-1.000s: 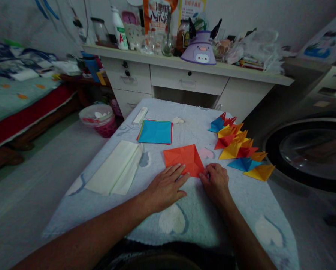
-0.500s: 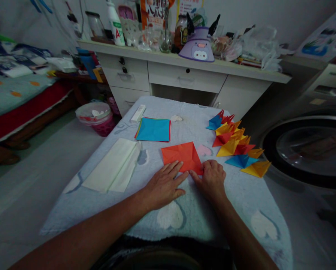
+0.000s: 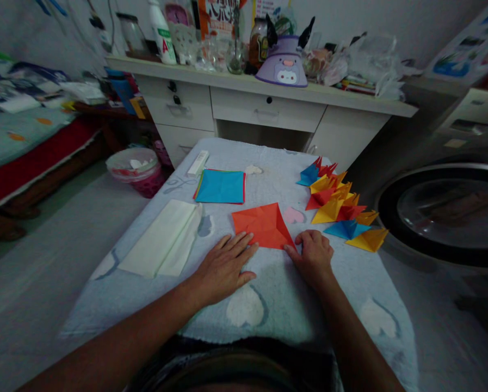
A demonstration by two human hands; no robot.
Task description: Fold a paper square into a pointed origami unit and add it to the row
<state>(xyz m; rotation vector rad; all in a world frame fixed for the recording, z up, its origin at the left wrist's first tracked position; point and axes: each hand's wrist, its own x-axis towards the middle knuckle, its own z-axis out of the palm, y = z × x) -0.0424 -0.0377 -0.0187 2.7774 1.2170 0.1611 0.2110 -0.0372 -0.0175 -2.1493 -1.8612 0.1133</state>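
A folded sheet of orange origami paper lies in front of me, with crease lines on its face. My left hand rests flat with fingers spread, its fingertips on the paper's lower left edge. At the lower right corner is my right hand; its thumb presses on the corner and its other fingers are curled in beside it. Whether a fingertip is under the corner is hidden. Beyond the paper, to the left, lies a stack of coloured paper squares, blue on top. Folded paper cranes in several colours stand in rows to the right.
A folded white cloth or tissue lies left of my left hand. Behind it is a small white box. The light blue patterned cloth covers the table. A waste bin stands on the floor, and a white desk is ahead.
My right thumb has slid right along the near edge to the corner. My left hand has moved left and slightly back. The whole view has shifted a little.
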